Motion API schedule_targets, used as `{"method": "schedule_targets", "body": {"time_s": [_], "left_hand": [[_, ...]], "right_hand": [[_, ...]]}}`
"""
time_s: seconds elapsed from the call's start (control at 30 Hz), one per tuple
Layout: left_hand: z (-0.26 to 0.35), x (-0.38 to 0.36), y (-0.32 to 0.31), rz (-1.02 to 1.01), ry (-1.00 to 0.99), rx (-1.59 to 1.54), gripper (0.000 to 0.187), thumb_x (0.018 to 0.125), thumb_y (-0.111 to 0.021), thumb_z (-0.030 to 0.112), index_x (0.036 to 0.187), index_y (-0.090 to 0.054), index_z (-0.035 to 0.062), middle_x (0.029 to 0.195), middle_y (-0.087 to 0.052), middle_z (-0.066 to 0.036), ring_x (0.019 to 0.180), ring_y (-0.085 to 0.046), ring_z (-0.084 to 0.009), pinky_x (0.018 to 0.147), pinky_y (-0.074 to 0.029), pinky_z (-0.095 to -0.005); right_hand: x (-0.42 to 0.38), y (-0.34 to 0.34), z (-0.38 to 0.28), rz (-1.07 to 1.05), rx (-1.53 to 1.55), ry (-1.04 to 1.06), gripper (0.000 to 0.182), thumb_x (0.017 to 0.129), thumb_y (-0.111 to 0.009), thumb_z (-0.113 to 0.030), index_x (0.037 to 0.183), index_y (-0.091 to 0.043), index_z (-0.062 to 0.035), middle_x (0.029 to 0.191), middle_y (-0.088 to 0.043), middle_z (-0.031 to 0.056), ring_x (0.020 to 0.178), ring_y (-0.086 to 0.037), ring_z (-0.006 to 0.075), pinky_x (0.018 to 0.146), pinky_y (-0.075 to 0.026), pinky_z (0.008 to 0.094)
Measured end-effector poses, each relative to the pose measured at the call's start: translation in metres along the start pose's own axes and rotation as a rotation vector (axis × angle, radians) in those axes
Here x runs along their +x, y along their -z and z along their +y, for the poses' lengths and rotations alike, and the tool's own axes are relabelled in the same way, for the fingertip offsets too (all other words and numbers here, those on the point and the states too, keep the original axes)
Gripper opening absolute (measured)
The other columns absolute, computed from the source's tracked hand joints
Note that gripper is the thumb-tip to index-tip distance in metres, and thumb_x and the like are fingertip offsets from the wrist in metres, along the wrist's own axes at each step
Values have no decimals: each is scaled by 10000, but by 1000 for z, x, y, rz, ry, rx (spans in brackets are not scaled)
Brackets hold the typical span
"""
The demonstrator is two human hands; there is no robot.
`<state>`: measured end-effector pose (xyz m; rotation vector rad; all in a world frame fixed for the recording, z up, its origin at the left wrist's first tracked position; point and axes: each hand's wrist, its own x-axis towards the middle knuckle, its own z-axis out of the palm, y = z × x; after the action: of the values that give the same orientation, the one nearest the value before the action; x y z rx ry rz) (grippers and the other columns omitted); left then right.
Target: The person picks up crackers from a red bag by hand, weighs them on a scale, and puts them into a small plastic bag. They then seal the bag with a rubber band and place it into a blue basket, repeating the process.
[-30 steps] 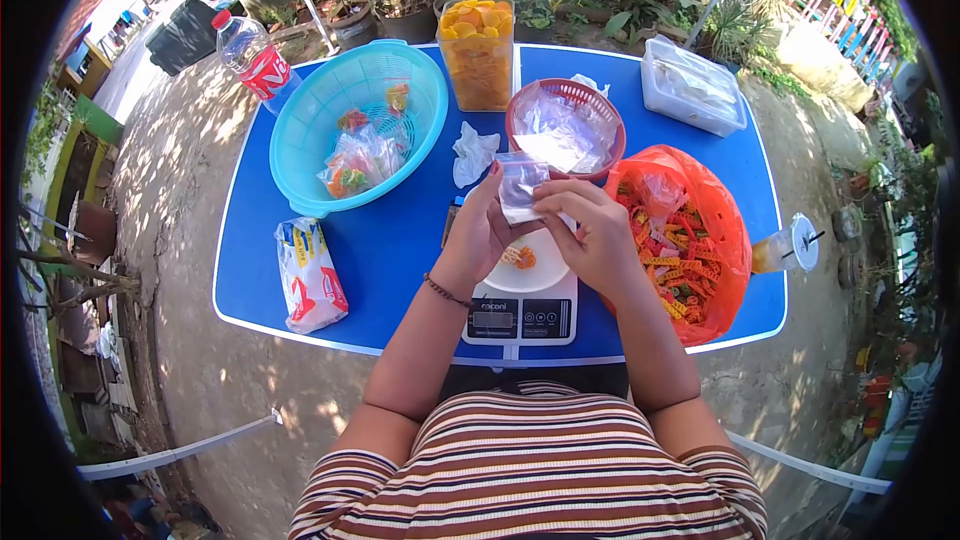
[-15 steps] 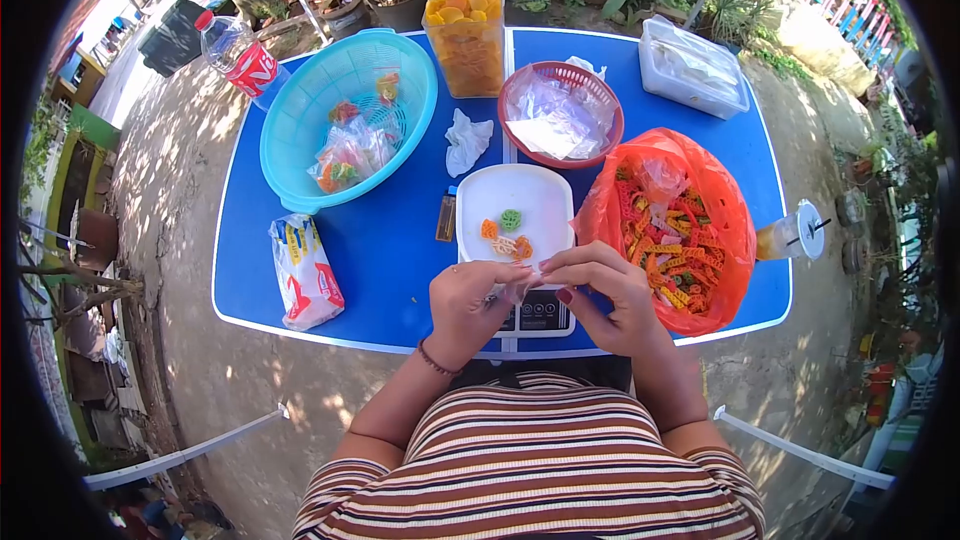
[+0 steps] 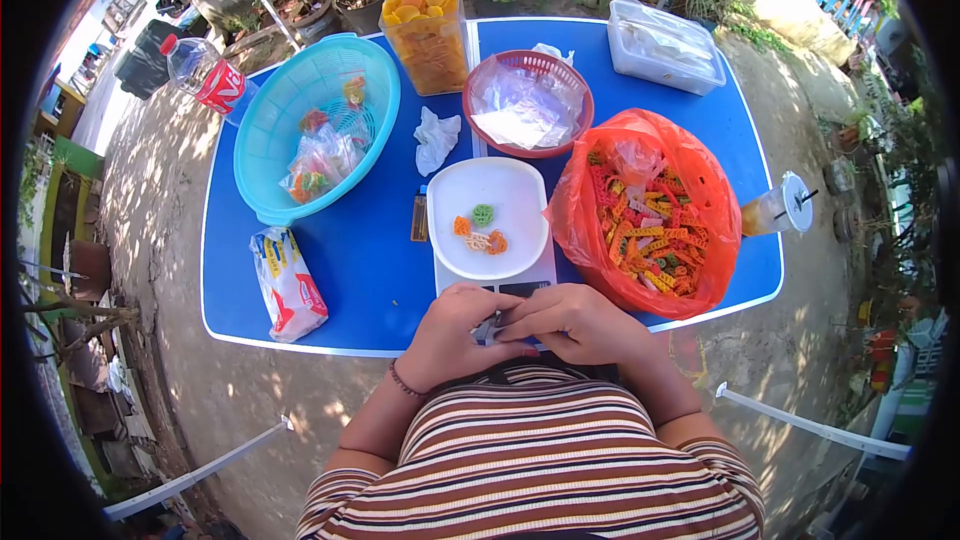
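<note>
Small bag [image 3: 490, 328] — between both hands.

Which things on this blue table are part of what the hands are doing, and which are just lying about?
In use: left hand, right hand, small clear plastic bag, white scale tray, orange bag of colourful crackers.
Lying about: red-labelled plastic bottle, crumpled white tissue, iced drink cup.

left hand [image 3: 455, 332] curled, fingers pinched | right hand [image 3: 580, 322] touching it, fingers bent

Head camera looks steeply down, close over blue table [image 3: 360, 270]
</note>
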<state>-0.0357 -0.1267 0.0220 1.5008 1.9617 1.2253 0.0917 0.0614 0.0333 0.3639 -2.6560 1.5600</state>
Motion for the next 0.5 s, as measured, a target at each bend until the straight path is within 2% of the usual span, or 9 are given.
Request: {"method": "schedule_targets", "body": {"time_s": [0.03, 0.13, 0.23, 0.3, 0.4, 0.5], "left_hand": [[3, 0, 6, -89, 49, -85, 474, 753, -897, 212, 1175, -745, 61, 1011, -776, -88, 926, -747, -229, 852, -552, -322], [-14, -7, 8, -86, 129, -446, 570, 750, -914, 224, 1256, -722, 43, 1038, -775, -97, 956, -737, -189, 881, -544, -298], [-19, -11, 11, -107, 219, -463, 603, 737, -917, 208, 1279, -714, 42, 1060, -775, -97, 973, -727, -158, 901, -541, -288], [-20, -12, 8, -120, 193, -383, 576, 745, -909, 197, 1266, -719, 39, 1041, -775, -98, 949, -726, -156, 880, -543, -291], [-16, -10, 0, -158, 194, -324, 544, 762, -895, 191, 1254, -722, 36, 1021, -772, -100, 922, -721, -155, 851, -543, -296], [-15, -10, -16, -200, 223, -327, 509, 804, -870, 228, 1248, -719, 33, 1016, -766, -113, 896, -718, -163, 838, -544, -306]], "right_hand": [[0, 0, 1, 20, 16, 19, 312, 784, -644, 81, 1012, -789, -76, 1050, -752, 104, 900, -704, 301, 786, -567, 401], [-1, -1, 3, 54, 51, 61, 318, 772, -644, 92, 1007, -789, -67, 1094, -754, 99, 894, -700, 305, 785, -564, 403], [0, -1, 4, 39, 47, 61, 309, 767, -644, 91, 998, -784, -59, 1105, -754, 102, 899, -702, 307, 788, -564, 400], [1, -2, 4, 25, 37, 57, 290, 766, -647, 78, 986, -781, -56, 1067, -757, 114, 882, -707, 304, 778, -566, 398], [-3, -5, 12, -7, -51, -12, 218, 784, -696, 14, 963, -786, -70, 949, -756, 114, 784, -714, 288, 709, -565, 382], [-5, -13, 8, 83, -130, -127, 169, 797, -760, -77, 960, -799, -101, 839, -738, 91, 680, -700, 272, 632, -549, 363]]}}
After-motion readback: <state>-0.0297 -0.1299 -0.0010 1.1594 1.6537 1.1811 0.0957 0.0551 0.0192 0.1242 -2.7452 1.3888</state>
